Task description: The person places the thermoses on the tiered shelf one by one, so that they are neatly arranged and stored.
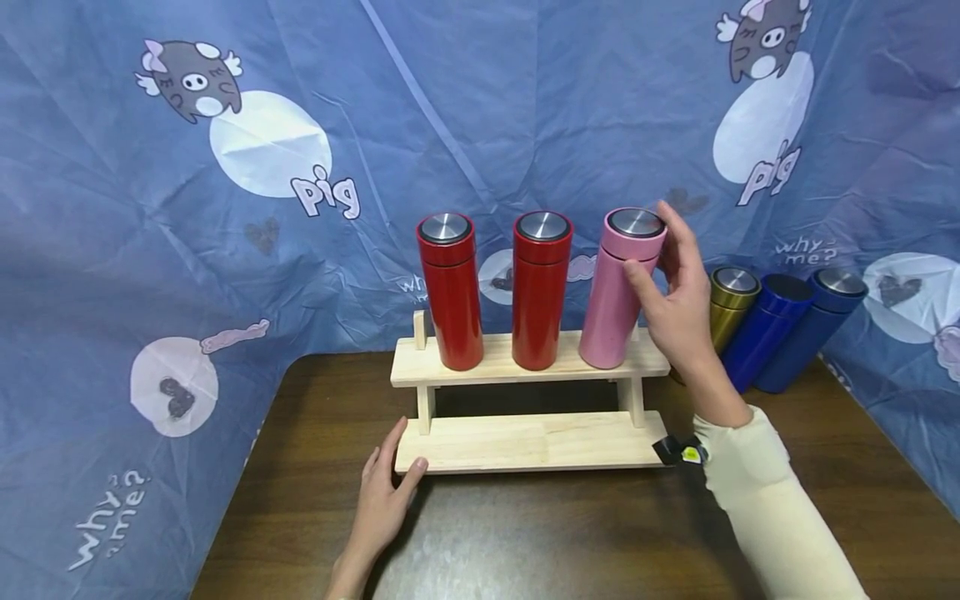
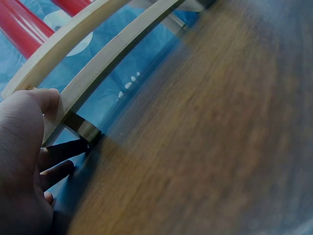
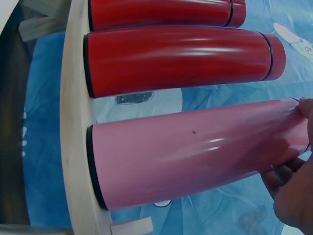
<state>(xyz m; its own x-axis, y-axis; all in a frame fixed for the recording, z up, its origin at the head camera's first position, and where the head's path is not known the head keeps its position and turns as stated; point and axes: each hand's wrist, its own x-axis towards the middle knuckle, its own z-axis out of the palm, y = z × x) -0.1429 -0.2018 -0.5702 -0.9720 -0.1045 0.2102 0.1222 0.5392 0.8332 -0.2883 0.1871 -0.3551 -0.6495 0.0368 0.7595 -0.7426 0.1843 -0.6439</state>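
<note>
Around the upper part of a pink bottle (image 1: 617, 292) my right hand (image 1: 684, 304) curls its thumb and fingers; the bottle stands on the right part of a wooden rack's upper shelf (image 1: 495, 364). In the right wrist view the pink bottle (image 3: 190, 152) has its base at the shelf, and the hand (image 3: 296, 181) is at its cap end. Two red bottles (image 1: 452, 300) (image 1: 538, 292) stand upright to its left. My left hand (image 1: 384, 500) grips the left end of the lower shelf (image 1: 525, 442), also in the left wrist view, thumb (image 2: 46, 100) on the wood.
Behind my right forearm, a gold bottle (image 1: 731, 300), a bright blue bottle (image 1: 768, 325) and a darker blue bottle (image 1: 813, 329) stand at the right of the brown table (image 1: 525, 533). A blue printed cloth (image 1: 360, 275) hangs behind and beside the table.
</note>
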